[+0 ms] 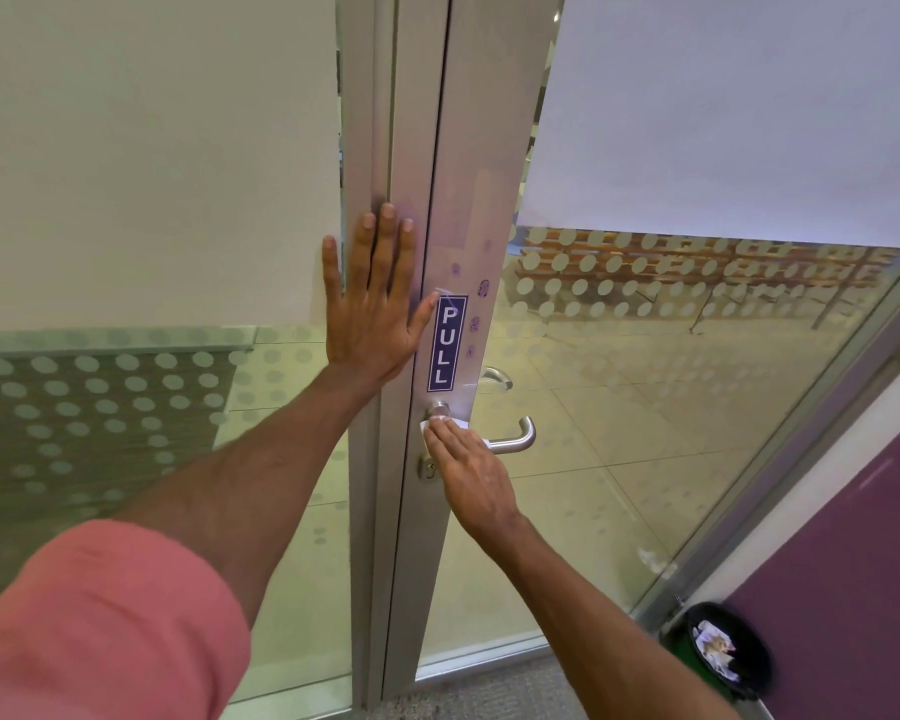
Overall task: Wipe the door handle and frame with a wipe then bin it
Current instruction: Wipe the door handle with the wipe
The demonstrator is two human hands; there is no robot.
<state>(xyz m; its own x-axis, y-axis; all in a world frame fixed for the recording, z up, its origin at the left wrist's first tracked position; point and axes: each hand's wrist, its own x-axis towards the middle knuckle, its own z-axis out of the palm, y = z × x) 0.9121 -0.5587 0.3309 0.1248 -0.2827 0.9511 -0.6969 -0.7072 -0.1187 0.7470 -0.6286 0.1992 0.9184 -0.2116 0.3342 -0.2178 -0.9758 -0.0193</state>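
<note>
A glass door stands ajar in a silver metal frame [417, 148] with a blue PULL sign [447, 343]. A brushed steel lever handle [518, 438] sticks out below the sign. My right hand [468, 472] presses a white wipe [445, 424] against the base of the handle, fingers flat over it. My left hand [372, 298] lies flat and spread on the frame, just left of the sign, holding nothing. A black bin [723, 649] with crumpled paper inside stands on the floor at the lower right.
Frosted glass panels with dot patterns flank the frame on both sides. A purple wall [853, 563] rises behind the bin. Through the glass I see a tiled floor and a wooden bench [697, 262]. A keyhole [428, 469] sits below the handle.
</note>
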